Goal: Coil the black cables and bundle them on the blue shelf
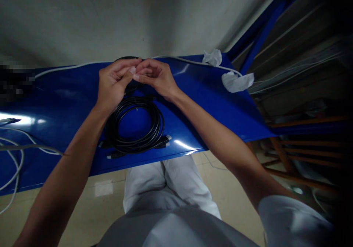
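Note:
My left hand point(117, 78) and my right hand point(156, 74) meet over the back of the blue table, fingertips touching. Thumbs and fingers are pinched closed on each; what lies between them is hidden or too small to make out. Part of a black cable point(127, 58) curves out behind my left fingers, and more dark material shows below the hands. Just in front of them lies a coiled black cable point(161, 124), wound in several loops, its plugs point(164, 141) sticking out near the table's front edge.
The blue table point(193, 103) stands against a pale wall. A white cord point(79, 65) runs along its back edge. Crumpled white pieces point(237, 81) sit at the right end, by a blue frame point(256, 37). Looped pale cables point(19, 162) hang over the left front edge.

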The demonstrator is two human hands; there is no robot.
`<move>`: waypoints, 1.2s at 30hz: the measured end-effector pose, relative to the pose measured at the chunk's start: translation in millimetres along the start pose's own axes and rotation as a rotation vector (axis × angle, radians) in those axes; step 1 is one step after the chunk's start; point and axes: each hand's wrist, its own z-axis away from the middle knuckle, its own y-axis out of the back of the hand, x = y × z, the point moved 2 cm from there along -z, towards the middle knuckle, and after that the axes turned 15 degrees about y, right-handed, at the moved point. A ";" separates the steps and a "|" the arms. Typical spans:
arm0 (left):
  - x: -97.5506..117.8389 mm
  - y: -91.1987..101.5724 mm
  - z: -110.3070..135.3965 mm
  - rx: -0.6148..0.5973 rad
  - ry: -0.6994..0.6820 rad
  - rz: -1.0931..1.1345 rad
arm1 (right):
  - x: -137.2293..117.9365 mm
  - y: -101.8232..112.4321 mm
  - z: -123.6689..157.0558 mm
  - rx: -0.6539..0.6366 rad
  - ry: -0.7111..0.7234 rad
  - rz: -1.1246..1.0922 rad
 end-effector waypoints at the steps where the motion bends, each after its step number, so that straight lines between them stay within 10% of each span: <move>1: -1.1 -0.1 -1.1 -0.012 -0.002 -0.004 | -0.5 -0.1 0.1 0.005 0.000 0.000; 20: -12.8 9.1 -1.2 -0.103 0.008 -0.393 | 63.6 70.3 -2.8 0.293 -0.039 0.464; 36: -10.4 32.1 -6.2 -0.053 -0.273 -0.529 | 22.9 54.1 -4.2 0.327 -0.357 -0.321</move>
